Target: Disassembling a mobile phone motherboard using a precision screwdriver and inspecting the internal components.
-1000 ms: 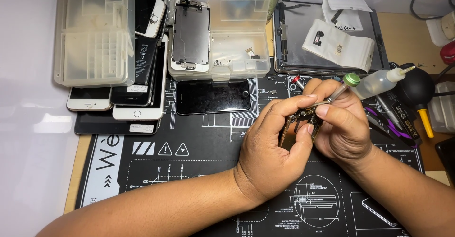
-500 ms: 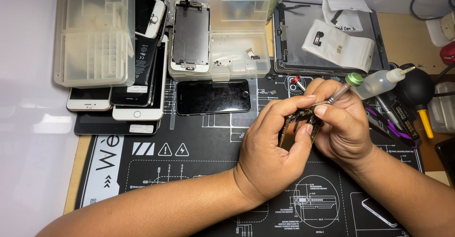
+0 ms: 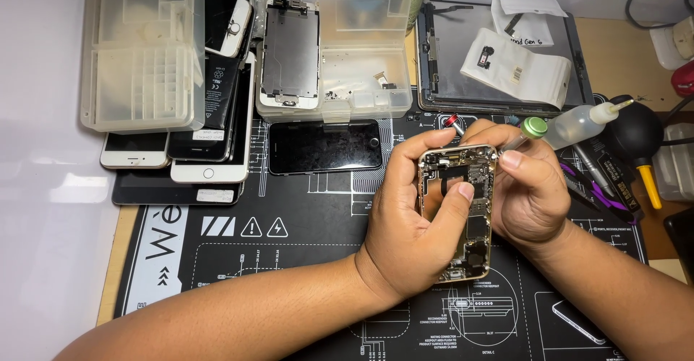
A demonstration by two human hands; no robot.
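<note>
**Gripping an opened phone body above the repair mat**

Holding firm, the left hand (image 3: 408,238) wraps around the opened phone housing (image 3: 459,213), thumb pressed across its bare inside and fingers curled behind its left edge, so the housing stands tilted up toward the camera, circuit boards and gold-coloured frame on show. Right alongside, the right hand (image 3: 531,198) clamps the housing's other edge, and its fingers also pinch a screwdriver with a green cap (image 3: 533,127), the shaft running up and away from the top corner of the housing. Both hands are closed tight, the housing caught between them, hovering over the black repair mat (image 3: 289,260).

Just past the fingertips, a dark phone screen (image 3: 325,146) lies flat on the mat to the left of the grip. Right of the grip, a clear squeeze bottle (image 3: 582,124) lies on its side beside a black rubber air blower (image 3: 640,133) with a yellow nozzle, and purple-handled tools (image 3: 603,195) sit below them.

Farther out, beyond the dark screen, a clear plastic parts box (image 3: 361,65) holds a detached display assembly (image 3: 290,54). A tablet frame (image 3: 455,50) with a white packet (image 3: 517,68) on top lies past the screwdriver. Far left, stacked phones (image 3: 210,144) rest under another clear organiser tray (image 3: 144,50).
</note>
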